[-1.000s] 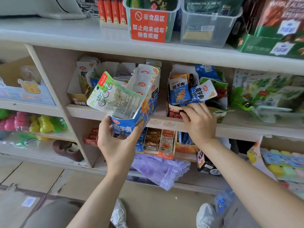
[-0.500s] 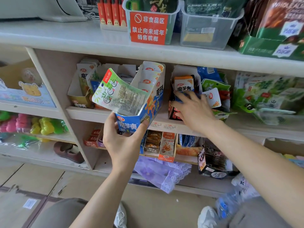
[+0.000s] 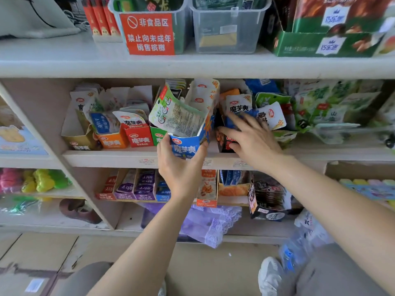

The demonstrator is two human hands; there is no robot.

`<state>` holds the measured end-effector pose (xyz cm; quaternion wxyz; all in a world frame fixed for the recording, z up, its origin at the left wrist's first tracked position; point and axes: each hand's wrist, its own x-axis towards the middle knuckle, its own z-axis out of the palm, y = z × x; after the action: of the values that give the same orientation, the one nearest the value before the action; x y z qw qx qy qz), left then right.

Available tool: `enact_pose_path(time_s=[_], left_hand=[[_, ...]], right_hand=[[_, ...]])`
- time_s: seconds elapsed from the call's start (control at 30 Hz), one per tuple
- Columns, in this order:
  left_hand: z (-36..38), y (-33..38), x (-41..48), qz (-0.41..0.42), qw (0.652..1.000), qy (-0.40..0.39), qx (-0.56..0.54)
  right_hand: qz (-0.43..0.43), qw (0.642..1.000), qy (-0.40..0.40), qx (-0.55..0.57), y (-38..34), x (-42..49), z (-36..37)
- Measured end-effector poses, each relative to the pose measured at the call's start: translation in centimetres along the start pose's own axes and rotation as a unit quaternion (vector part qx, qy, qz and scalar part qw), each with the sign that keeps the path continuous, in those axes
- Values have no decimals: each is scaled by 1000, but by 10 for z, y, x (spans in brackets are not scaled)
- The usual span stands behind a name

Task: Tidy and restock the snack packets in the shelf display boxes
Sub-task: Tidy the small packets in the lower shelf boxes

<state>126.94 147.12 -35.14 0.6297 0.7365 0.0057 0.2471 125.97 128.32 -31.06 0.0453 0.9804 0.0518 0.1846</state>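
My left hand grips the front of a blue snack display box and holds it at the edge of the middle shelf. A green and white packet leans in the box. My right hand reaches into the dark display box to the right, fingers spread over blue and white packets. Whether it holds a packet is hidden. Orange, red and green display boxes stand to the left on the same shelf.
Green snack bags lie at the right of the middle shelf. Clear bins and a red sign stand on the top shelf. More small boxes fill the lower shelf, above a purple lace cloth. Cardboard covers the floor.
My left hand has lifted the blue box up and to the right, closer to the shelf. My right hand has slid from the packets' tops down into the neighbouring box.
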Motion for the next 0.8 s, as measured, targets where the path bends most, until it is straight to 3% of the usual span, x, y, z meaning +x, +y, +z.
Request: enact_pose_path(time_s=[0.13, 0.3, 0.4, 0.57, 0.7, 0.8], left_hand=[[16, -3, 7, 0, 999, 18, 51], [22, -14, 7, 21, 982, -18, 187], [16, -22, 11, 53, 979, -52, 189], [-9, -32, 24, 69, 978, -137, 144], [-31, -36, 47, 145, 959, -82, 228], [-40, -47, 70, 214, 923, -115, 300]], right_hand=[[0, 993, 103, 66, -10, -21, 13], [38, 974, 174, 142, -40, -34, 27], [45, 967, 187, 167, -49, -34, 26], [24, 938, 144, 316, -68, -27, 25], [44, 939, 178, 290, -77, -12, 30], [39, 940, 220, 257, -79, -1, 34]])
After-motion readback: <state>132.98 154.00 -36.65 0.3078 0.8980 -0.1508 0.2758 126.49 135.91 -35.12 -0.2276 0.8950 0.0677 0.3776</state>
